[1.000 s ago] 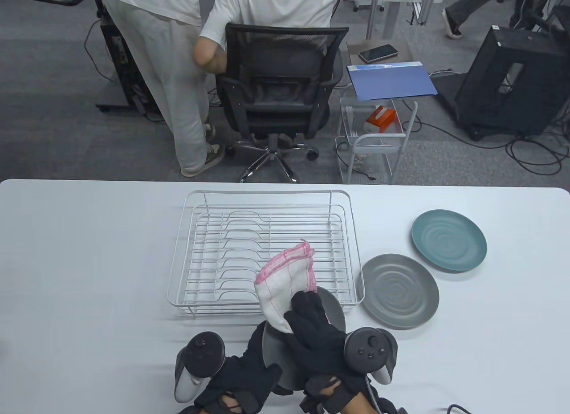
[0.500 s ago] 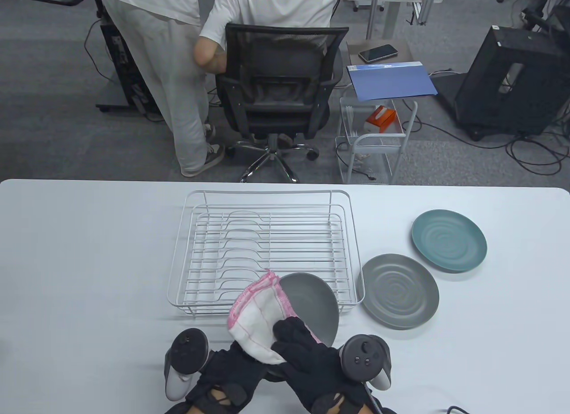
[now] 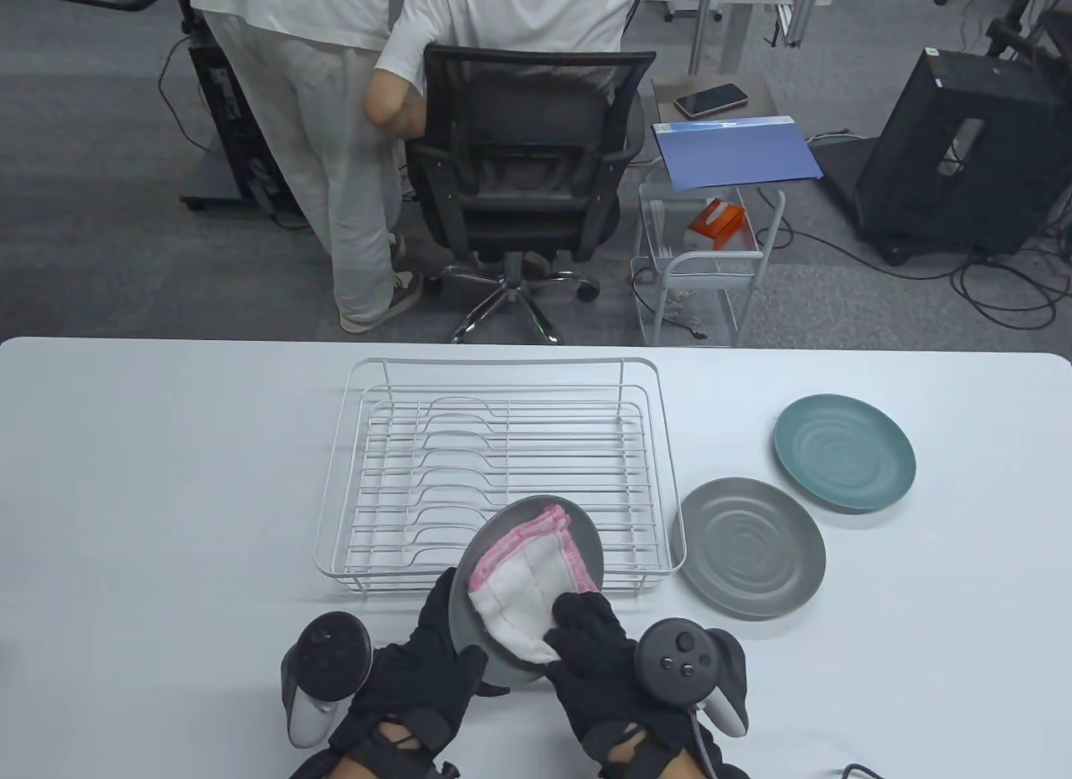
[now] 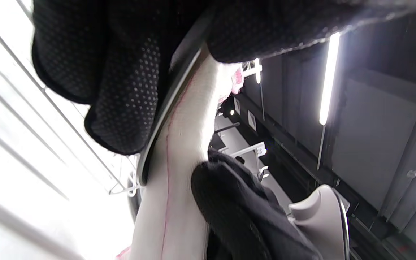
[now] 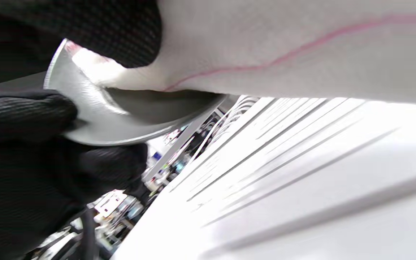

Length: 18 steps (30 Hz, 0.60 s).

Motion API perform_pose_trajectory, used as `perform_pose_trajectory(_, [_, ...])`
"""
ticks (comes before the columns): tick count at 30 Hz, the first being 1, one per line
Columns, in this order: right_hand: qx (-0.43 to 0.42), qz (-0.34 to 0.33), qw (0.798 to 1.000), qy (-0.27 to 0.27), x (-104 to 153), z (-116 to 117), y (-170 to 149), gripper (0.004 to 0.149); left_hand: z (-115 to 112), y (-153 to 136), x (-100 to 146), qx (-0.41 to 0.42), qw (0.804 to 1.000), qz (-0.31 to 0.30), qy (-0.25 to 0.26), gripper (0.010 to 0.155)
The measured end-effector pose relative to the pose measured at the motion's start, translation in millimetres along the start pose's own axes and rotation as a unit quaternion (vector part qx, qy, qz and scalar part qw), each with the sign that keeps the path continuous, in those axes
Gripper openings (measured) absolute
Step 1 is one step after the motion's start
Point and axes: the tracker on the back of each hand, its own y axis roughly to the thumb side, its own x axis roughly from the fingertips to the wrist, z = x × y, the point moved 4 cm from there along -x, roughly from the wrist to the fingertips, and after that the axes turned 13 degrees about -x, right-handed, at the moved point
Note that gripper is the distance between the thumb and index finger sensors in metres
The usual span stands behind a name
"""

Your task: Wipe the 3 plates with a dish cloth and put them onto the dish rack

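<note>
A grey plate (image 3: 588, 546) is held tilted above the table's front edge, just in front of the white wire dish rack (image 3: 502, 469). My left hand (image 3: 435, 645) grips its left rim. My right hand (image 3: 586, 637) holds a white dish cloth with pink trim (image 3: 523, 574) against the plate's face. In the left wrist view the plate rim (image 4: 164, 108) runs between my gloved fingers (image 4: 121, 90), with the cloth (image 4: 179, 173) beside it. In the right wrist view the cloth (image 5: 302, 47) lies over the plate (image 5: 121, 119). A second grey plate (image 3: 751, 547) and a teal plate (image 3: 844, 452) lie flat on the right.
The white table (image 3: 151, 494) reaches to both sides. Behind its far edge stand an office chair (image 3: 523, 176), two people in white, a small wire cart (image 3: 703, 268) and a black stand (image 3: 963, 151).
The plate has turned so its face points more to the right and up. The cloth has slid from the plate's left edge onto its face. My left hand now shows gripping the left rim.
</note>
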Motion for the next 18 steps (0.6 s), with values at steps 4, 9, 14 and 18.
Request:
perform_pose_trajectory(4, [0.022, 0.013, 0.999, -0.042, -1, -14, -5, 0.050, -12, 4, -6, -0.016, 1.000, -0.002, -0.024, 0.075])
perform_pose_trajectory(9, [0.013, 0.010, 0.996, -0.087, -4, -22, -8, 0.050, -24, 1, -8, -0.004, 0.999, 0.004, -0.053, 0.075])
perform_pose_trajectory(14, [-0.024, -0.034, 0.991, -0.128, -3, -27, 3, 0.051, -34, 3, -8, 0.005, 0.996, -0.003, -0.084, 0.076])
perform_pose_trajectory(18, [-0.056, -0.107, 0.986, -0.115, -3, -20, 21, 0.051, -43, 4, -9, 0.012, 0.995, -0.007, -0.102, 0.076])
